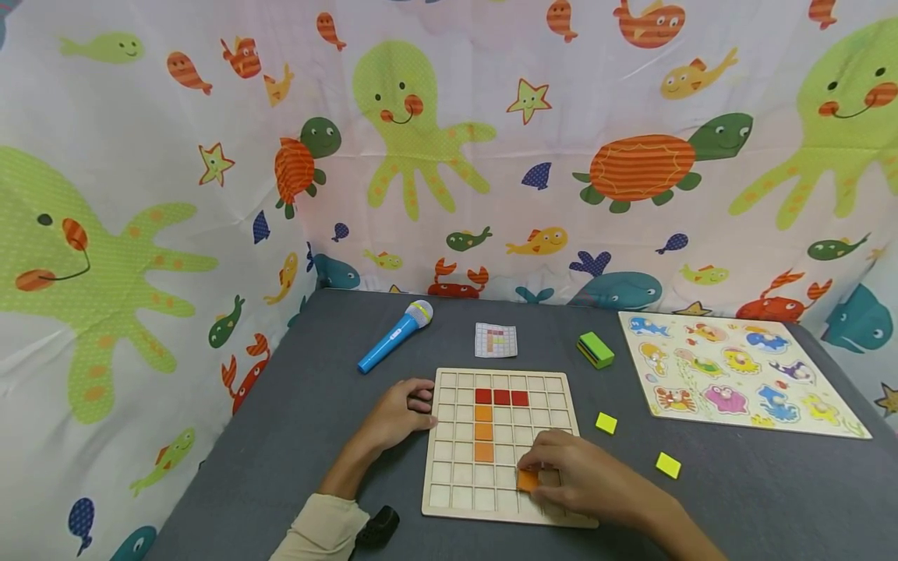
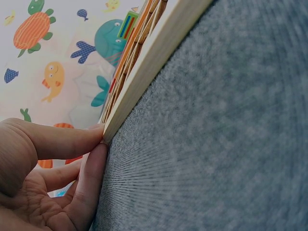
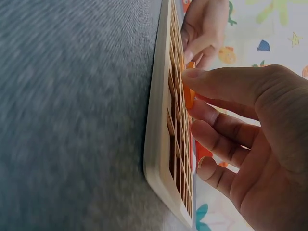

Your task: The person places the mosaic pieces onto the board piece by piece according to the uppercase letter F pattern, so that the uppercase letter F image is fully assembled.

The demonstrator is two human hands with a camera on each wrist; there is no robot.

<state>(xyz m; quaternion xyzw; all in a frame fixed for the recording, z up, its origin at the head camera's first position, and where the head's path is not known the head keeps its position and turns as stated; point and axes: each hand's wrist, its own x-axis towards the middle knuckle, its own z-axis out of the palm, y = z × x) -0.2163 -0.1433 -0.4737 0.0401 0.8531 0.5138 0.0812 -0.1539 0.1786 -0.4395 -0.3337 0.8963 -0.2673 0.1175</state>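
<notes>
A wooden grid board [image 1: 449,495] lies on the table, with three red tiles [image 1: 501,397] in a row and three orange tiles [image 1: 483,430] in a column below the leftmost red one. My right hand [image 1: 585,477] pinches another orange tile [image 3: 189,91] between thumb and fingers, tilted over the lower part of the grid. In the head view this orange tile [image 1: 528,481] is partly covered by the fingers. At the board's left edge, my left hand [image 1: 398,417] holds the rim, thumb and finger meeting there in the left wrist view.
Two yellow tiles [image 1: 606,423] lie apart right of the board. Behind it are a pattern card [image 1: 496,340], a blue toy microphone [image 1: 389,341] and a stack of green-topped tiles [image 1: 595,350]. A sea-animal puzzle [image 1: 751,378] lies at right. A black object [image 1: 379,528] is near my left sleeve.
</notes>
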